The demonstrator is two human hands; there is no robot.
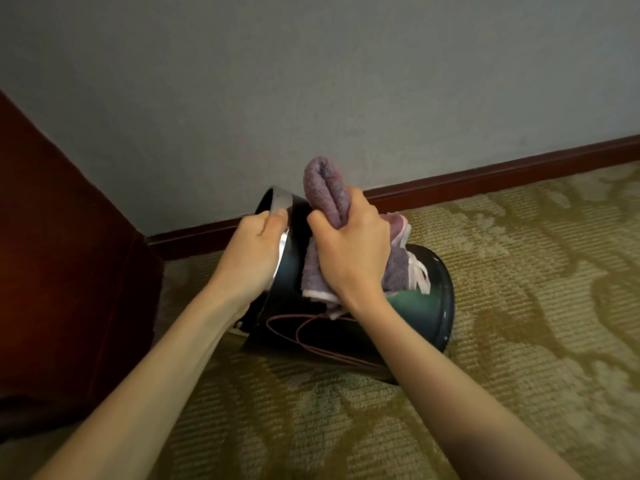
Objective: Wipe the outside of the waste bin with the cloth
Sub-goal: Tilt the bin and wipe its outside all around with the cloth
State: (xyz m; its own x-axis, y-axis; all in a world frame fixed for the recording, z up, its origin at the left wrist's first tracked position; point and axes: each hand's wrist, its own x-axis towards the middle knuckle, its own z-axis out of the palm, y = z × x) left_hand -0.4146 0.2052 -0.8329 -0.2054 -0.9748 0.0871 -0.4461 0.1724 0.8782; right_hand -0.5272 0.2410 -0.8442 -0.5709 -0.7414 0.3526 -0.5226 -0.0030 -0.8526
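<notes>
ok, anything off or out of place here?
The waste bin lies tipped on its side on the carpet; a thin reddish cord loops across its wall. Left hand grips its rim, right hand holds the cloth.

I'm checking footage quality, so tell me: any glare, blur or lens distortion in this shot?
Head view: dim light; a glint on the metal rim of the waste bin by the left hand; the skirting board bows slightly from wide-angle distortion; forearms near the bottom edge look soft.

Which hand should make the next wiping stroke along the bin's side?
Right. The right hand grips the cloth against the waste bin's outer wall, while the left hand holds its metal rim, steadying the tipped bin.
</notes>
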